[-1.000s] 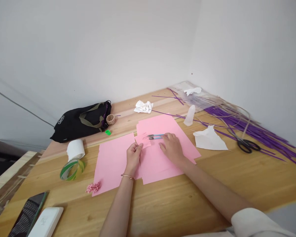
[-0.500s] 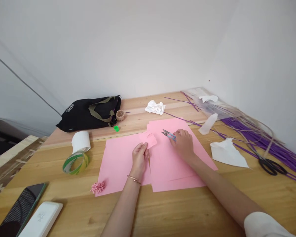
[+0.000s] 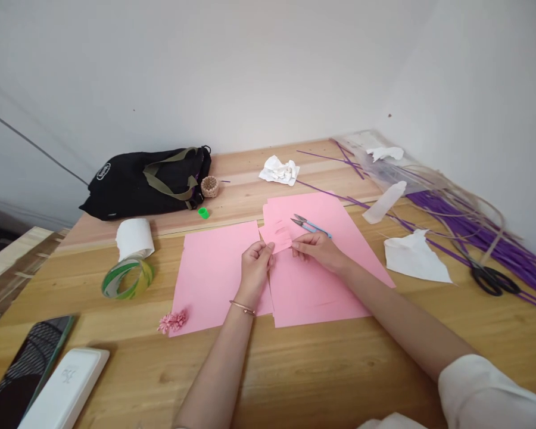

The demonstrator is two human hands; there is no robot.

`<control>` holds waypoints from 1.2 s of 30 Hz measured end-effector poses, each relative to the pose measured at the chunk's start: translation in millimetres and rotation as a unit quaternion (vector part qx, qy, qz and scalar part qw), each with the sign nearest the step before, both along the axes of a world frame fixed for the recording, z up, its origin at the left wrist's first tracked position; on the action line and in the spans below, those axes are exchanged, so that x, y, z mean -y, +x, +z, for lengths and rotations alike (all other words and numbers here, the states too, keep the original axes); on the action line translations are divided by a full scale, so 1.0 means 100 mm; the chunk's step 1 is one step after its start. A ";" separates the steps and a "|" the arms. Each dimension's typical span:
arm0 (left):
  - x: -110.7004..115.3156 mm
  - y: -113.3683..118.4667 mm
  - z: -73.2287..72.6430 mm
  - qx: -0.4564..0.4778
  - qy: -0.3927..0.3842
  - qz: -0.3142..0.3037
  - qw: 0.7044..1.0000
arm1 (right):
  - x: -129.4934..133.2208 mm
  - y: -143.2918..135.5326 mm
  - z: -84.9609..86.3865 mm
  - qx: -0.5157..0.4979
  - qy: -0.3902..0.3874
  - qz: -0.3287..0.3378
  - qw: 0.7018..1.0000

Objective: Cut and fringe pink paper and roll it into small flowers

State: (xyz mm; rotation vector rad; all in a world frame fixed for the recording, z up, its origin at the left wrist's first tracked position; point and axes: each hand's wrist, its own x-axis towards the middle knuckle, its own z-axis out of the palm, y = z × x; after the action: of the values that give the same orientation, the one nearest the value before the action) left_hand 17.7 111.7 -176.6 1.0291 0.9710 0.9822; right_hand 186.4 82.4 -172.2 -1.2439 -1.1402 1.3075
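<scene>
My left hand (image 3: 255,268) pinches the lower left edge of a small piece of pink paper (image 3: 277,236), whose right side shows narrow cut strips. At that strip edge, my right hand (image 3: 319,249) closes its thumb and fingers on the same piece. Just behind the right hand lie blue-handled thread snips (image 3: 310,226), resting on a large pink sheet (image 3: 321,292) with their blades pointing left. A second pink sheet (image 3: 214,262) lies to the left, partly behind my left hand. A fringed pink paper flower (image 3: 173,322) rests at its near left corner.
To the left are a tape roll (image 3: 127,278), a tissue roll (image 3: 134,238), a phone (image 3: 29,363) and a white power bank (image 3: 67,387). A black bag (image 3: 138,185) lies behind. On the right are purple strips (image 3: 486,238), black-handled scissors (image 3: 494,280), a clear bottle (image 3: 385,202) and tissue (image 3: 415,256).
My right hand has let go of the snips, now lying on the pink sheet, and has moved left and nearer to grip the small paper. The camera view has tilted slightly.
</scene>
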 end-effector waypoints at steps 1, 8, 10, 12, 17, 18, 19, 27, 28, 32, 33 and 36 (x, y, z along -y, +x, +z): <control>0.00 0.00 0.00 -0.002 -0.001 0.000 1.000 | 0.00 0.00 0.01 0.002 -0.004 -0.003 1.000; 0.01 -0.01 -0.01 -0.025 0.004 0.003 1.000 | -0.02 0.01 0.00 -0.028 -0.023 -0.003 0.999; 0.02 -0.01 -0.02 -0.039 0.024 0.000 0.999 | -0.03 0.01 -0.02 -0.034 -0.023 0.001 0.999; 0.04 0.00 -0.03 -0.048 0.056 -0.015 0.997 | -0.03 0.02 -0.04 -0.036 -0.021 0.004 0.999; 0.08 0.04 -0.02 -0.082 0.093 -0.028 0.992 | -0.01 0.03 -0.02 -0.040 -0.015 0.012 0.999; 0.08 0.05 -0.02 -0.082 0.091 -0.024 0.992 | -0.01 0.03 -0.02 -0.042 -0.013 0.013 0.999; 0.08 0.05 -0.02 -0.079 0.087 -0.022 0.993 | -0.01 0.03 -0.02 -0.044 -0.012 0.013 0.999; 0.05 0.03 -0.01 -0.073 0.063 -0.007 0.995 | -0.01 0.03 -0.03 -0.066 -0.010 0.011 0.998; 0.05 0.03 -0.01 -0.075 0.064 -0.008 0.995 | -0.01 0.03 -0.03 -0.066 -0.009 0.011 0.998; 0.06 0.03 -0.02 -0.088 0.078 -0.016 0.993 | -0.01 0.04 -0.04 -0.061 -0.009 0.013 0.998; 0.06 0.04 -0.03 -0.089 0.079 -0.018 0.993 | -0.01 0.04 -0.04 -0.060 -0.009 0.013 0.998; 0.06 0.04 -0.03 -0.088 0.081 -0.019 0.993 | -0.02 0.05 -0.06 -0.057 -0.009 0.017 0.998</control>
State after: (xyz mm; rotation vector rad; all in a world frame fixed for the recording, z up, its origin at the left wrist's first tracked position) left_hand 21.9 106.0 -180.0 1.2821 1.0236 0.9625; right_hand 191.6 84.0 -178.7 -1.1520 -1.0747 1.3982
